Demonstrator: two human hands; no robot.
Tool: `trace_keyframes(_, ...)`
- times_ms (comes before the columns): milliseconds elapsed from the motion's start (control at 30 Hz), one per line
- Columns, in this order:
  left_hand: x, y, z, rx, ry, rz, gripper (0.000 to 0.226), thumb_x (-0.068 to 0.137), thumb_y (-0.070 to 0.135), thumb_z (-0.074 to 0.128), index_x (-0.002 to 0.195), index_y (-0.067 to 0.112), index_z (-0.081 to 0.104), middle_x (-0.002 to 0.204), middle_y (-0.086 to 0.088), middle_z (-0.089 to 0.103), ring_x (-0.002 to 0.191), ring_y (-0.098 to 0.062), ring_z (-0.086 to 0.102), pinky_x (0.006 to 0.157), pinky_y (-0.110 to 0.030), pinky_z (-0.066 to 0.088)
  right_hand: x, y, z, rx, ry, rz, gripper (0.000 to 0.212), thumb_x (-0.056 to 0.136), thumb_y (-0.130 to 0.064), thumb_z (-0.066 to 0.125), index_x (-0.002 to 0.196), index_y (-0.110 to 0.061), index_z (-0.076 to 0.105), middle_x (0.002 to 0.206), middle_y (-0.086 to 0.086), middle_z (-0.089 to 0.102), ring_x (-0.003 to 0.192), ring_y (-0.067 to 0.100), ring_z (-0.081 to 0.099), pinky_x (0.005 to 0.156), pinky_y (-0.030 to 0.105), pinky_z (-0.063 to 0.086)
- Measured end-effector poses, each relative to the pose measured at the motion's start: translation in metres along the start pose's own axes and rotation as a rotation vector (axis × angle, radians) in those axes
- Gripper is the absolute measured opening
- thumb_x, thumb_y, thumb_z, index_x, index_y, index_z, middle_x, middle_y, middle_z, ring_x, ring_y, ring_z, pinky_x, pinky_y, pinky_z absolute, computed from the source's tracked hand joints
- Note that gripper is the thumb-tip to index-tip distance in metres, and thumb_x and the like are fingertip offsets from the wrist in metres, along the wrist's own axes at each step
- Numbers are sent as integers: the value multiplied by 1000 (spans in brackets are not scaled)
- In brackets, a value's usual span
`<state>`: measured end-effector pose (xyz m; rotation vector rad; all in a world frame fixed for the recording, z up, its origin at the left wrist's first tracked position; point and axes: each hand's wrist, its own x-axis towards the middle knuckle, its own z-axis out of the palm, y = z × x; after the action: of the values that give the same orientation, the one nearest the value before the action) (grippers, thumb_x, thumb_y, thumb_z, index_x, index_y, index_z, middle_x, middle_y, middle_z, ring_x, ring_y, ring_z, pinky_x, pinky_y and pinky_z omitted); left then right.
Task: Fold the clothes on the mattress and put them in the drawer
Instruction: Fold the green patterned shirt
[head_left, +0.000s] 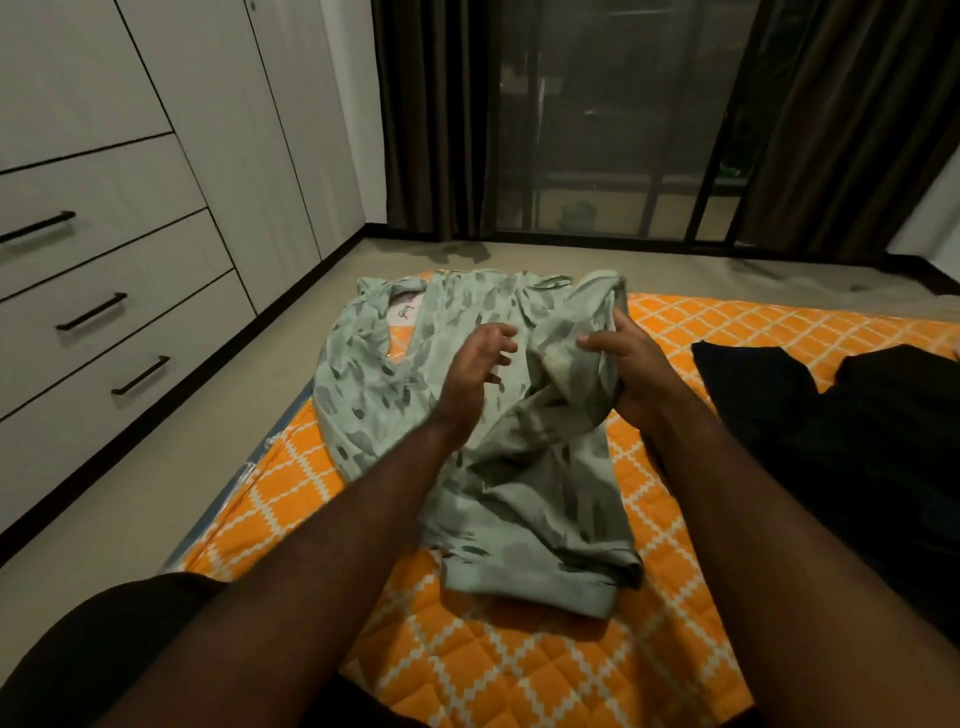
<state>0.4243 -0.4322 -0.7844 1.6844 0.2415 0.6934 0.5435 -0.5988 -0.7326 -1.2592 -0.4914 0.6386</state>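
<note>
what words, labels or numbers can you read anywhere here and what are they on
Neck label inside the green patterned garment: green script lettering, too small and blurred to read.
No other text shows on the orange mattress cover, the drawers or the dark clothes.

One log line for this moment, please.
stage: folding | right hand: grips green shirt | left hand: over it | black clothes: at right | drawers: closed

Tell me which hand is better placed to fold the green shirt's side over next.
Probably the right hand: it grips the right edge of the green shirt, while the left hand is open over its middle, holding nothing.
</note>
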Motion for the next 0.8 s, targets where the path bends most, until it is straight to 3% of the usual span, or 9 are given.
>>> trace_keyframes(167,18,-24,-19,-142,-221,-282,64,103,61,23,141,21,54,134,0,66,118,-31,61,90,-43,47,10,-26,-19,-46,-115,16,68,86,10,45,143,-25,55,130,16,68,113,36,67,93,47,55)
trace_keyframes(300,21,-34,-6,-139,-459,-296,63,100,66,26,147,30,49,145,9,58,94,-31,58,66,-33,39,12,-30,-31,135,-240,26,73,85,8,36,152,-20,42,139,22,61,125,40,61,103,51,52)
trace_keyframes(400,19,-31,8,-16,-594,-358,49,101,64,29,141,44,50,144,12,56,84,-19,58,61,-28,37,15,-25,-35,215,-269,39,74,86,5,35,155,-20,37,142,27,57,131,44,56,107,54,49)
trace_keyframes(467,17,-28,17,174,-649,-389,40,107,54,27,139,42,49,136,10,56,94,-14,62,68,-26,44,19,-19,-40,199,-265,36,73,84,5,39,153,-19,39,144,28,55,133,47,52,112,59,42)
trace_keyframes(533,18,-32,23,425,-638,-345,43,110,46,30,136,27,57,131,2,60,111,-18,61,87,-30,47,23,-15,-44,157,-242,45,72,83,4,45,150,-19,44,143,26,56,131,47,55,110,59,43)
trace_keyframes(567,19,-36,23,552,-600,-326,44,109,46,32,124,21,65,126,-3,65,110,-20,62,90,-32,46,24,-15,-46,129,-214,45,70,83,5,47,149,-20,47,140,24,59,126,44,59,105,56,48)
trace_keyframes(667,22,-52,11,841,-424,-300,40,103,42,50,89,12,74,89,-5,71,81,-17,63,74,-30,45,29,-13,-48,-49,20,-44,61,88,1,64,145,-19,52,131,15,67,116,37,67,89,45,59)
trace_keyframes(733,21,-59,-3,912,-334,-338,22,92,31,61,92,19,79,89,1,73,79,-13,63,72,-25,46,33,-7,-53,-232,214,-136,76,86,-8,78,152,-22,44,142,4,60,124,26,63,96,40,57)
trace_keyframes(800,18,-58,-12,952,-341,-394,19,86,26,63,95,21,79,92,2,74,84,-15,65,72,-25,48,36,3,-58,-395,307,-173,94,85,-15,83,160,-26,28,159,0,39,138,17,46,110,39,47)
